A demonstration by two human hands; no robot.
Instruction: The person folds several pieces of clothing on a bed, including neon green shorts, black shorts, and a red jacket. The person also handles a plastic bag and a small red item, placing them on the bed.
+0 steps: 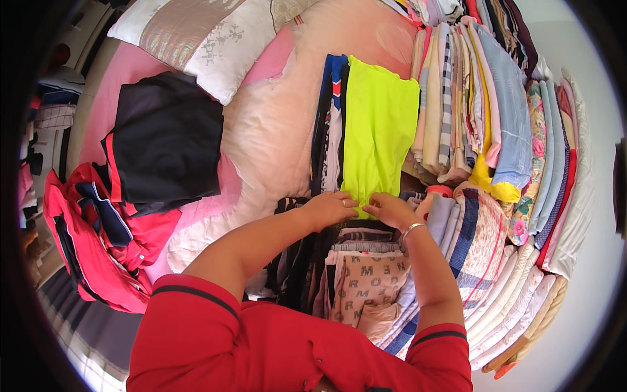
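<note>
A neon yellow-green garment [379,132] lies folded lengthwise before me, at the right end of a row of folded dark, blue and white clothes [334,122]. At its near end, my left hand [334,208] grips the gathered edge with the fingertips. Close beside it, my right hand [389,208], with a bracelet at the wrist, pinches the same edge. Just below the hands sits a stack of folded clothes, the front one a pink lettered fabric [370,281].
Dense rows of folded textiles [455,98] fill the right side beside a wall. On the left are a black garment [169,142], red clothes [93,235] and a patterned pillow [196,39] on a peach quilt [274,132].
</note>
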